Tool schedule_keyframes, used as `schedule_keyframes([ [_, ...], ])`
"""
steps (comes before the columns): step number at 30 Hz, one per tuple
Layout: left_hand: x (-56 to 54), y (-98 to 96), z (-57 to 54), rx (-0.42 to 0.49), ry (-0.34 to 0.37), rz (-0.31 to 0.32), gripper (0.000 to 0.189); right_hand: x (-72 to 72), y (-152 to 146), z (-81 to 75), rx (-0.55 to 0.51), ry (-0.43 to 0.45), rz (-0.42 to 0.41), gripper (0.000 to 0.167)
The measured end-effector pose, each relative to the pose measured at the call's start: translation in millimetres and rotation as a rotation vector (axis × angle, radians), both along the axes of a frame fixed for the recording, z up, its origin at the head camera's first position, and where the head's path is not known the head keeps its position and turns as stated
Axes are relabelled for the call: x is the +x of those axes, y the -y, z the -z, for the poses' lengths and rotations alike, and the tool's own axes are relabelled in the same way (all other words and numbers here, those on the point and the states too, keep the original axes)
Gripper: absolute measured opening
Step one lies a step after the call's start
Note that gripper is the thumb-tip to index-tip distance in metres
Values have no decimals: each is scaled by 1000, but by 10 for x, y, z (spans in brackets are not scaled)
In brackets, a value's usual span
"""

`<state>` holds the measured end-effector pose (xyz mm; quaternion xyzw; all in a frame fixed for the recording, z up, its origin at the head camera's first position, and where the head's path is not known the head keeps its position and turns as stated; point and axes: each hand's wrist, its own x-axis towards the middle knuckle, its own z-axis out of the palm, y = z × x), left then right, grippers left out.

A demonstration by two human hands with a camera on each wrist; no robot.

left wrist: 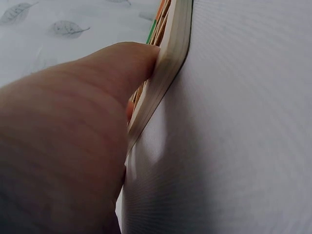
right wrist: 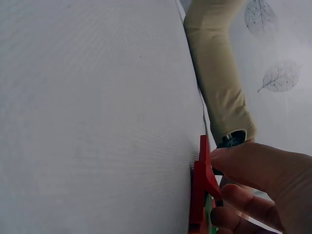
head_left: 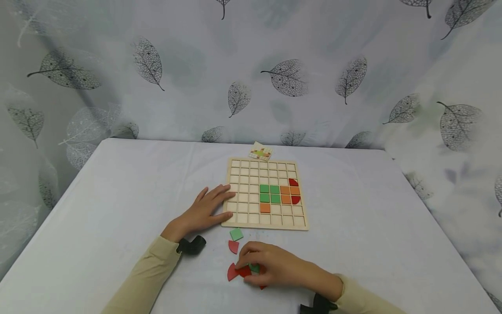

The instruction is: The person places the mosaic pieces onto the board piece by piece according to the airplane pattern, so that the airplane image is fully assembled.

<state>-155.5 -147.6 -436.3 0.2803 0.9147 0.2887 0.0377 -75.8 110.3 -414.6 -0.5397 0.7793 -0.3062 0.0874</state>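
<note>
A wooden grid board [head_left: 243, 220] lies on the white table, with green, orange and red tiles in some of its cells. My left hand [head_left: 204, 209] rests at the board's left side, fingers extended over its edge; in the left wrist view the thumb [left wrist: 131, 61] presses on the board's rim [left wrist: 168, 68]. Over a small group of loose tiles, my right hand [head_left: 274, 264] pinches a red quarter-circle tile [head_left: 245, 271] between thumb and fingers. That red tile [right wrist: 207, 175] looks tilted in the right wrist view. Part of the group, including a green tile [head_left: 254, 267], is covered by the hand.
A loose green square tile [head_left: 236, 234] and a red quarter-circle tile [head_left: 233, 247] lie below the board. Another red quarter-circle [head_left: 232, 272] lies left of my right fingertips. A small pattern card [head_left: 260, 151] touches the board's far edge. Leaf-print cloth [head_left: 188, 87] hangs behind the table.
</note>
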Motion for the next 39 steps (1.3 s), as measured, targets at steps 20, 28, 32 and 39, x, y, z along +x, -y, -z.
schedule_keyframes([
  [20,-8,4,16,3,-3,-5,57,1,48,-4,102,28,-14,12],
  [28,-9,9,22,2,-5,-9,58,-19,22,-43,111,89,-23,12],
  [32,-9,7,21,-2,-4,-6,58,-28,5,-26,88,71,-35,12],
  [39,-3,-2,6,2,-7,-6,58,-64,-35,-17,44,45,0,12],
])
